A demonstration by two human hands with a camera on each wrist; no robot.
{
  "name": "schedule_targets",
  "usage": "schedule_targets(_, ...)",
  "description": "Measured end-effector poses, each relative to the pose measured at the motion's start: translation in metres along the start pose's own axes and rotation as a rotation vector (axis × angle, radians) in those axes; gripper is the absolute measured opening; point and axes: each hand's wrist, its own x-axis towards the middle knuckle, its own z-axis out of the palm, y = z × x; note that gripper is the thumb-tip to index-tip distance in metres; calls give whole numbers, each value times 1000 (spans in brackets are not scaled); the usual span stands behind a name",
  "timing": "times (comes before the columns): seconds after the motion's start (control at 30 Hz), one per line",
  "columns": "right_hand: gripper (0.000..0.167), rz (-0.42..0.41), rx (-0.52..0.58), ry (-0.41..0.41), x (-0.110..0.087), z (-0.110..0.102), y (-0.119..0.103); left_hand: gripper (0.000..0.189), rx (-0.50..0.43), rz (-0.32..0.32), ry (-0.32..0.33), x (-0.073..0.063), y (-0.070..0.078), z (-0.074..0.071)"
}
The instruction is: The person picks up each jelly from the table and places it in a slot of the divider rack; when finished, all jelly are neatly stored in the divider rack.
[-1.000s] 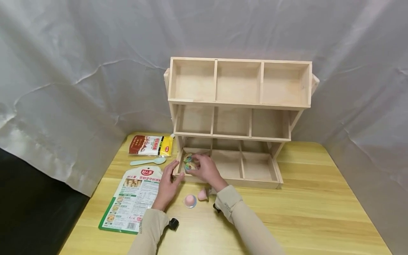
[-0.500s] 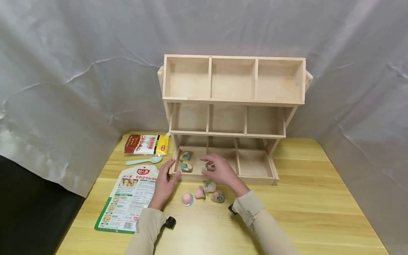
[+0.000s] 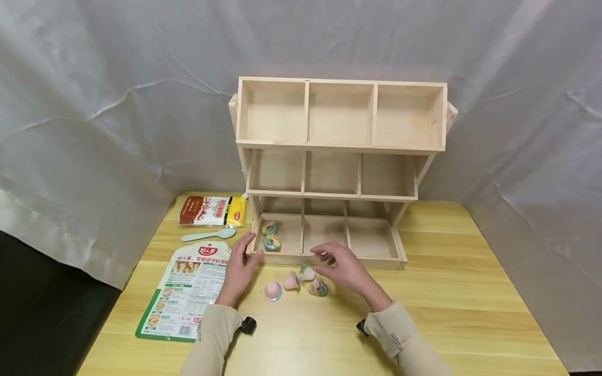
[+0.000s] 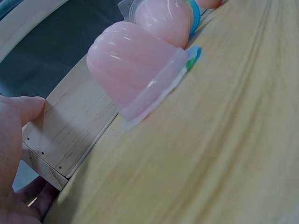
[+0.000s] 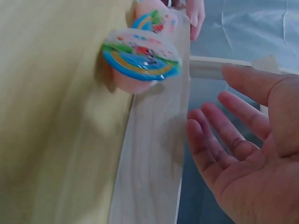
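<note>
My left hand [image 3: 237, 269] rests at the left front corner of the wooden rack's bottom tray [image 3: 324, 258], thumb against the front board [image 4: 77, 126] and fingers along the side. Two jelly cups [image 3: 271, 242] with colourful lids lie in that tray's left compartment. In front of the tray, several pink jelly cups [image 3: 291, 281] are on the table, some tipped over. My right hand [image 3: 343, 266] hovers right beside the group, fingers loosely bent with nothing in them. The right wrist view shows its palm and spread thumb near a jelly cup [image 5: 142, 56] with a blue-rimmed lid.
Two upper tiers [image 3: 340, 112] of the rack rise behind, each split into three compartments. Left of it lie a brown and yellow spouted pouch [image 3: 211, 210], a pale spoon [image 3: 209, 235] and a white package with green edges [image 3: 185, 292]. Grey cloth [image 3: 117, 130] hangs around the table.
My right hand has let go of a jelly cup in the left compartment and moved right and back toward the cups on the table. My left hand stays at the tray corner.
</note>
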Motion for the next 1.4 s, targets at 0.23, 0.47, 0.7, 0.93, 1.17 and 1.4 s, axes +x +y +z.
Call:
schedule_targets(0.23, 38, 13, -7, -30, -7, 10, 4, 58, -5, 0, 8, 0, 0, 0)
schedule_targets(0.47, 41, 15, -25, -35, -13, 15, 8, 60, 9, 6, 8, 1, 1, 0)
schedule_targets(0.7, 41, 32, -53, -65, -18, 20, 17, 58, 3, 8, 6, 2, 2, 0)
schedule_targets(0.93, 38, 33, -43, -94, -19, 24, 24, 60, 17, -3, 10, 1, 1, 0)
schedule_targets(1.17, 36, 16, -32, -86, -19, 27, 26, 60, 13, -13, 16, 0, 0, 2)
schedule_targets(1.4, 35, 22, -11, -85, -18, 27, 29, 58, 11, -4, 15, 0, 0, 2)
